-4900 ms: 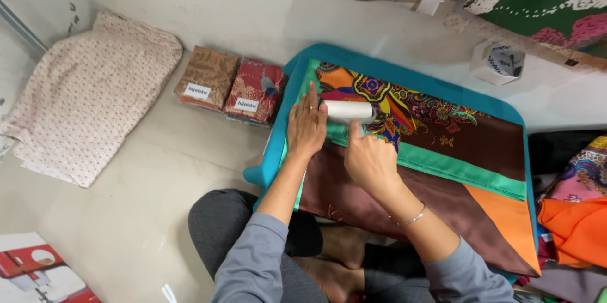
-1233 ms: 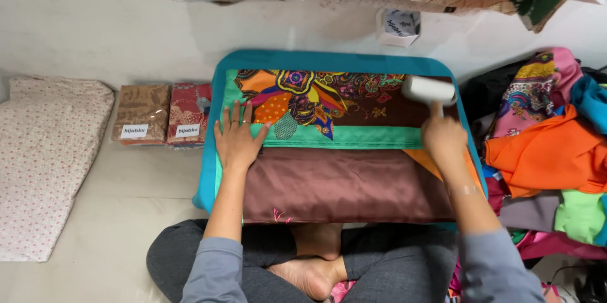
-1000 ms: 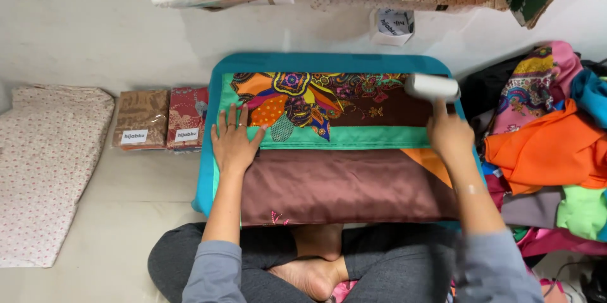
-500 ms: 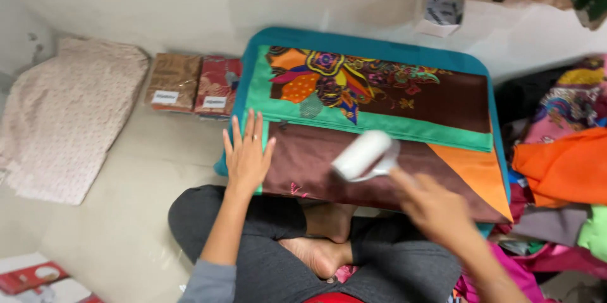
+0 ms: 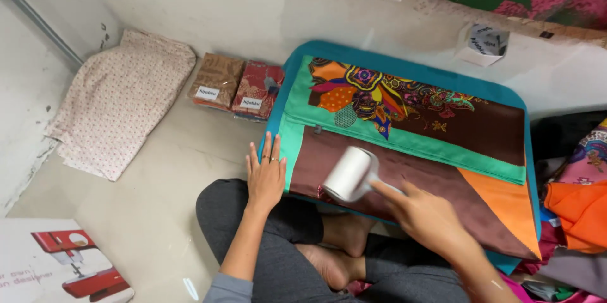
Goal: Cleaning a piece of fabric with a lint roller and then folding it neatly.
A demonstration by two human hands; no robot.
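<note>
Two hands on glossy folded scarf [image 5: 436, 151] atop teal board [image 5: 404, 66]. Left hand [image 5: 265, 176] flat, fingers spread, pinning green edge. Right hand [image 5: 420, 211] fingers wrapped on handle of white cylindrical lint roller [image 5: 348, 173], on brown panel.

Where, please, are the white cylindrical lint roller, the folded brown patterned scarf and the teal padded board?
white cylindrical lint roller [image 5: 348, 173], head view, middle of the roll.
folded brown patterned scarf [image 5: 436, 183], head view, plain brown panel.
teal padded board [image 5: 404, 69], head view, far edge.

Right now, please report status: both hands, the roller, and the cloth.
Left hand flat on scarf edge. Right hand grips lint roller on brown panel. Nothing in the way.
</note>
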